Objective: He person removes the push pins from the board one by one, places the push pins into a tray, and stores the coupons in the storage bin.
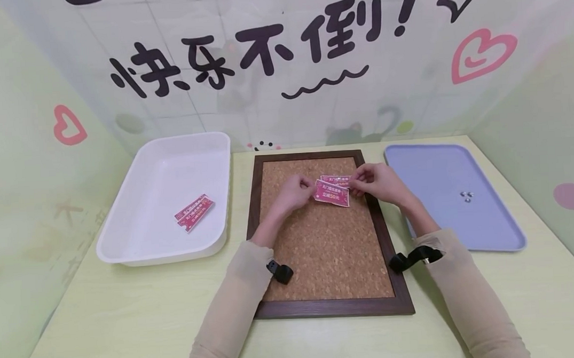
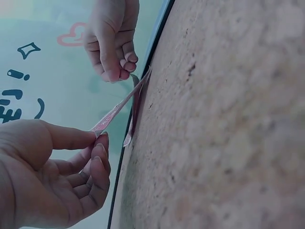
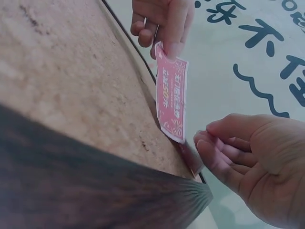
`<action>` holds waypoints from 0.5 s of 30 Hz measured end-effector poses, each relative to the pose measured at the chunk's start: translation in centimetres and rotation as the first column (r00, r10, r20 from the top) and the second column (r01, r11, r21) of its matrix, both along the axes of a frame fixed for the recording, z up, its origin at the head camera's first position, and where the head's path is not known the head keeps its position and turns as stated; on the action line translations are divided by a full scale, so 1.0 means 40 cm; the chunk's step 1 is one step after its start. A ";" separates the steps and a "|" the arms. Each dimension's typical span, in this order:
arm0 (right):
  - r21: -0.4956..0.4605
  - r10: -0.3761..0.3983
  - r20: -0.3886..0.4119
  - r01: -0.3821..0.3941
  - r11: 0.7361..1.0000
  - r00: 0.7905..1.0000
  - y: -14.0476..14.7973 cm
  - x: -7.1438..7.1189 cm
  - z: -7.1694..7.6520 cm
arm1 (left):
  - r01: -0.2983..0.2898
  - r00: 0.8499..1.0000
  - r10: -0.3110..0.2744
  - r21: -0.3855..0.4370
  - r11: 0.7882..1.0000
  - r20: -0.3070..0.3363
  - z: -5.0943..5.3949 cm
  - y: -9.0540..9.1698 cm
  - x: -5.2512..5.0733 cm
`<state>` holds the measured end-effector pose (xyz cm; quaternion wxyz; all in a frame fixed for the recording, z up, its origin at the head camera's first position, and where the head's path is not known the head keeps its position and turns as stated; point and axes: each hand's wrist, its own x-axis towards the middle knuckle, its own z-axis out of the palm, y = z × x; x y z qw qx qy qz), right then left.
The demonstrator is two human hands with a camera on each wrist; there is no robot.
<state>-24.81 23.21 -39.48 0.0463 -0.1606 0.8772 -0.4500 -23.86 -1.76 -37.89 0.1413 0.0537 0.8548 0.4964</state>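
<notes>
My left hand [image 1: 294, 193] pinches the left end of a pink paper coupon [image 1: 332, 193] between thumb and fingers. This coupon is tilted up off the cork board [image 1: 333, 251] and overlaps a second pink coupon [image 1: 336, 179], which lies behind it near the board's top. A small shiny spot, perhaps a pin, shows on the rear coupon. My right hand [image 1: 378, 183] hovers by the coupons' right ends, fingers loosely bent. In the right wrist view, its thumb and fingertips [image 3: 202, 138] are close to the rear coupon's edge [image 3: 190, 157]; whether they touch is unclear.
A white tub [image 1: 150, 238] on the left holds more pink coupons [image 1: 194, 212]. At right, a blue tray [image 1: 441, 193] bears several small silvery pieces [image 1: 467, 196]. The board's dark wooden frame [image 1: 331, 307] lies under both wrists. A printed backdrop [image 1: 284, 109] rises behind the table.
</notes>
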 end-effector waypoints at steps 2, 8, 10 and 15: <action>-0.024 0.008 -0.011 -0.008 1.000 1.000 0.000 0.002 0.005 | -0.004 1.000 0.004 0.005 1.000 -0.022 0.005 -0.006 0.006; -0.046 0.034 -0.053 -0.037 0.998 0.998 0.003 0.007 0.019 | -0.003 0.996 0.005 0.024 1.000 -0.087 0.013 -0.030 0.020; -0.045 0.038 -0.061 -0.041 0.998 0.997 0.004 0.010 0.024 | -0.002 0.995 0.005 0.039 0.999 -0.099 0.016 -0.040 0.024; -0.055 0.053 -0.069 -0.057 0.997 0.996 0.004 0.018 0.038 | 0.003 0.991 0.011 0.103 0.995 -0.134 0.019 -0.064 0.032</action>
